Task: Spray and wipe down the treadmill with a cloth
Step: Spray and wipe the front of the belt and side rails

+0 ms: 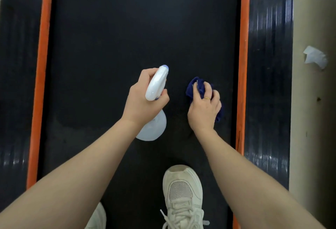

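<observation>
I look down on the black treadmill belt (127, 28), framed by orange strips (42, 65) and black side rails (269, 65). My left hand (141, 101) grips a white spray bottle (156, 85) by its neck and trigger, with the nozzle pointing away from me over the belt. Its translucent body (154, 128) shows below my wrist. My right hand (205, 106) holds a bunched dark blue cloth (194, 86) just right of the bottle, low over the belt. Whether the cloth touches the belt I cannot tell.
My white sneakers stand on the belt near the bottom, one (181, 197) in full view and the other (98, 217) partly cut off. A crumpled white tissue (315, 56) lies on the beige floor (312, 119) to the right of the treadmill.
</observation>
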Demonstrator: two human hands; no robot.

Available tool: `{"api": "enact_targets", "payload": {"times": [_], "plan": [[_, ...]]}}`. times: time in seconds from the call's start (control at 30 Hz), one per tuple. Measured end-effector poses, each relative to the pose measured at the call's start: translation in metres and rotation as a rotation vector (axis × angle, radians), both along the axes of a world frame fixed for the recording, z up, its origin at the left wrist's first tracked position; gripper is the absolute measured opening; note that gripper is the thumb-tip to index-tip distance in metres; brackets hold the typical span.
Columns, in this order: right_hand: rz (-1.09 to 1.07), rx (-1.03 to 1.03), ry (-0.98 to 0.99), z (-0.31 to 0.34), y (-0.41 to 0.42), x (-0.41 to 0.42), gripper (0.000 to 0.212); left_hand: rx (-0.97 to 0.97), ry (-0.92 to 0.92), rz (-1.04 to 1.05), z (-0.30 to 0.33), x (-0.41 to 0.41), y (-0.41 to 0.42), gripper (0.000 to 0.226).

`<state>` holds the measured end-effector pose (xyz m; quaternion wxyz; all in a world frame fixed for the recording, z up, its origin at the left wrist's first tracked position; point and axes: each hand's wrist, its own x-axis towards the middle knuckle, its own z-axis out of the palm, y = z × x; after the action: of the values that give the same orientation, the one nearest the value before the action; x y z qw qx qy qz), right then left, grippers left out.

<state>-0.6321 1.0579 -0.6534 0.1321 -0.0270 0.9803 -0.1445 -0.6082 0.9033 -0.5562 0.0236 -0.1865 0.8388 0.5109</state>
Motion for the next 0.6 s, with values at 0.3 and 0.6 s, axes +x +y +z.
{"api": "enact_targets", "payload": {"times": [0.3,0.6], "plan": [[0.185,0.09,0.256,-0.012,0.034,-0.006,0.059,0.013,-0.01,0.008,-0.005,-0.007,0.007,0.039],[0.124,0.231,0.181,-0.002,0.047,-0.051,0.057,0.011,-0.001,0.0,-0.006,-0.007,0.003,0.04]]}}
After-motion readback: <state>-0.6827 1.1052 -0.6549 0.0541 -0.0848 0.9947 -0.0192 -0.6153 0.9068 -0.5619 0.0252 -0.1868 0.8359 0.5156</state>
